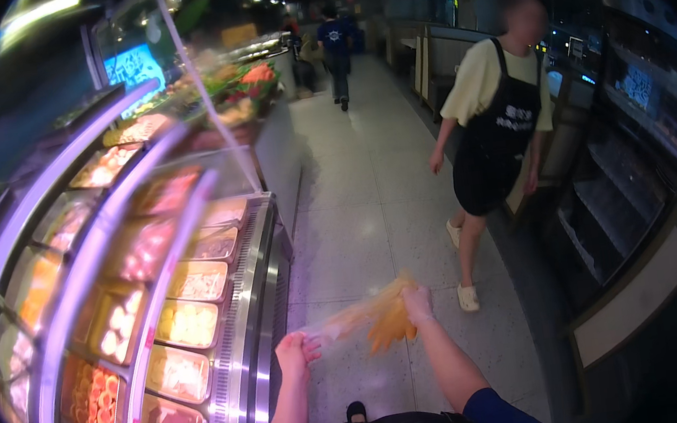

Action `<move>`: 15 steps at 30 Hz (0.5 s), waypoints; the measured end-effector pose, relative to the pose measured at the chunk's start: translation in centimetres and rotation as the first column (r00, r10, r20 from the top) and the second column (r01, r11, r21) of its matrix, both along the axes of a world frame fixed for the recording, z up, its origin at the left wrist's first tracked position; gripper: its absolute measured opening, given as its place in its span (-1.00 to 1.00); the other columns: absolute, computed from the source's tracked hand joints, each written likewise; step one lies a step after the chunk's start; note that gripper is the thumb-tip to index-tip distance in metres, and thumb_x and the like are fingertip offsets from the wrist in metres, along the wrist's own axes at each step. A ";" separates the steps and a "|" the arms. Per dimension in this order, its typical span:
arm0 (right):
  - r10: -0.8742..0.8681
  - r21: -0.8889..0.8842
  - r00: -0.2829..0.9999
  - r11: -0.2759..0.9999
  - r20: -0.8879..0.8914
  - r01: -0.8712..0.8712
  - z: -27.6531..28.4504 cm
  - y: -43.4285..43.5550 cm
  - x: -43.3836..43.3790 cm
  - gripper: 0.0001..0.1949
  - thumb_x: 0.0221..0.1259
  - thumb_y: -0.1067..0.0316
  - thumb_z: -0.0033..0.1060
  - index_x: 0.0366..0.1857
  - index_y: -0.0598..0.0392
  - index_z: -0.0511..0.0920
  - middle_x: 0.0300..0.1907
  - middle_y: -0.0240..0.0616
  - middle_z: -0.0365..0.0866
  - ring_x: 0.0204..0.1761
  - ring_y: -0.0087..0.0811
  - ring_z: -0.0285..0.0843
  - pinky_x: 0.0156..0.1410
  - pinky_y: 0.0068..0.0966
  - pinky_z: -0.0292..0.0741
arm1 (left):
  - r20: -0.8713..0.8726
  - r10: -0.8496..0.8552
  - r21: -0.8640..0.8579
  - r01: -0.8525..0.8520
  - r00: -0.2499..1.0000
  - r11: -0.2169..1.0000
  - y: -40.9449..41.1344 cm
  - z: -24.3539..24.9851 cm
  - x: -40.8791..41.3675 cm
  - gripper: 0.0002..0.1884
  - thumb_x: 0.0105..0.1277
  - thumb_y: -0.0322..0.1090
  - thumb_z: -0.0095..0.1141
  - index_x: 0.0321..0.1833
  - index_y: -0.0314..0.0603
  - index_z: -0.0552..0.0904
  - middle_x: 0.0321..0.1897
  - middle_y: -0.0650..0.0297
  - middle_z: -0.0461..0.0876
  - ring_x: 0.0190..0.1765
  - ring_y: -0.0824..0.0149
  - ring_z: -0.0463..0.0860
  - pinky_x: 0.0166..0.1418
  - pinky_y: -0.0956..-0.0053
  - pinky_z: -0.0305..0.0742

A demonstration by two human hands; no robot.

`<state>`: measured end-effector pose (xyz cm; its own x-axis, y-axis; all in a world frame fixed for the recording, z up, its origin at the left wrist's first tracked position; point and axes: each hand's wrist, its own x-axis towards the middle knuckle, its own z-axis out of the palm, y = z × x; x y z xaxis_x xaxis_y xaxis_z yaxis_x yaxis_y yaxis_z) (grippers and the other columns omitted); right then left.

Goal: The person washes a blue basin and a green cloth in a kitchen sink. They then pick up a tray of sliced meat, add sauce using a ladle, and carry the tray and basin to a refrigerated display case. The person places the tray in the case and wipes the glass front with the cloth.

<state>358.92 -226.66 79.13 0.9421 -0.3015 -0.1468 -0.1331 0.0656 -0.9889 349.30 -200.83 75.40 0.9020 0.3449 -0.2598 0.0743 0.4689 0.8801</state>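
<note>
Between my two hands stretches a thin, translucent plastic glove or film (343,324), blurred by motion. My left hand (296,350) grips its left end, fingers curled. My right hand (417,303) is closed around the other end and also around an orange-yellow glove (390,325), whose fingers hang downward. Both hands are held out in front of my body over the tiled floor, apart from each other. Whether my right hand itself wears a thin clear glove, I cannot tell.
A lit refrigerated display case (257,272) with food trays (187,322) runs along the left. A person in a dark apron (502,121) walks at the right. Farther down the tiled aisle (351,210) is another person (335,44). Dark shelving (621,189) stands at the right.
</note>
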 end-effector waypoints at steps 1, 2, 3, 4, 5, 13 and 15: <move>-0.078 0.085 0.995 0.994 0.062 0.073 -0.9 -2.0 4.3 -0.76 0.03 0.40 -0.02 -0.26 0.26 0.59 -0.35 -0.24 0.59 -0.36 -0.43 0.52 -0.24 -0.40 0.50 | 0.016 0.045 -0.036 -0.044 0.999 0.998 -0.4 1.1 3.7 -0.86 0.37 -0.38 -0.11 -0.20 -0.29 0.49 -0.38 0.11 0.63 -0.40 0.22 0.70 -0.59 0.49 0.55; -0.151 0.181 0.982 0.975 0.116 0.129 -1.7 -4.3 8.5 -0.73 0.04 0.39 -0.03 -0.22 0.28 0.57 -0.30 -0.22 0.58 -0.33 -0.42 0.52 -0.23 -0.39 0.51 | 0.027 0.099 -0.064 -0.097 0.995 0.993 -0.2 2.5 7.1 -0.86 0.37 -0.38 -0.11 -0.19 -0.29 0.48 -0.39 0.11 0.62 -0.42 0.23 0.69 -0.59 0.48 0.55; -0.161 0.222 0.983 0.965 0.090 0.137 -0.8 -6.0 11.7 -0.71 0.07 0.37 -0.04 -0.17 0.30 0.54 -0.27 -0.19 0.58 -0.30 -0.40 0.53 -0.21 -0.36 0.52 | 0.029 0.171 -0.080 -0.169 0.985 0.982 1.0 3.0 9.7 -0.86 0.37 -0.37 -0.12 -0.18 -0.28 0.47 -0.39 0.12 0.62 -0.43 0.24 0.68 -0.59 0.48 0.55; -0.164 0.271 0.984 0.952 0.064 0.141 0.5 -6.8 14.7 -0.68 0.09 0.34 -0.05 -0.12 0.31 0.52 -0.23 -0.16 0.57 -0.28 -0.37 0.55 -0.19 -0.33 0.53 | 0.034 0.202 -0.165 -0.194 0.979 0.967 3.1 2.5 12.7 -0.84 0.35 -0.34 -0.13 -0.13 -0.26 0.44 -0.38 0.11 0.59 -0.49 0.28 0.61 -0.58 0.45 0.56; -0.132 0.245 0.989 0.963 0.062 0.113 1.4 -7.4 17.0 -0.67 0.10 0.32 -0.05 -0.12 0.31 0.52 -0.24 -0.15 0.58 -0.28 -0.34 0.56 -0.18 -0.32 0.53 | 0.007 0.252 -0.152 -0.248 0.968 0.957 3.8 1.8 15.8 -0.83 0.34 -0.33 -0.14 -0.13 -0.26 0.44 -0.38 0.11 0.58 -0.49 0.28 0.59 -0.57 0.45 0.56; 0.172 0.097 0.985 0.981 -0.020 -0.169 1.1 -6.5 36.3 -0.72 0.16 0.43 -0.07 -0.07 0.23 0.52 -0.23 -0.19 0.60 -0.21 -0.34 0.58 -0.11 -0.39 0.53 | 0.252 -0.261 0.210 0.211 0.932 0.955 -9.1 4.6 42.2 -0.58 0.25 -0.34 0.13 0.13 -0.21 0.33 0.01 0.13 0.42 -0.08 0.14 0.63 -0.17 0.32 0.61; 0.343 0.225 0.933 0.906 0.107 -0.359 2.3 -5.2 41.3 -0.74 0.17 0.51 -0.09 -0.09 0.20 0.53 -0.27 -0.26 0.58 -0.23 -0.41 0.56 -0.12 -0.44 0.53 | 0.230 -0.505 0.543 0.321 0.832 0.776 -11.7 6.7 47.3 -0.39 0.15 -0.36 0.23 0.24 -0.22 0.26 0.13 0.07 0.35 -0.01 0.17 0.58 0.00 0.34 0.54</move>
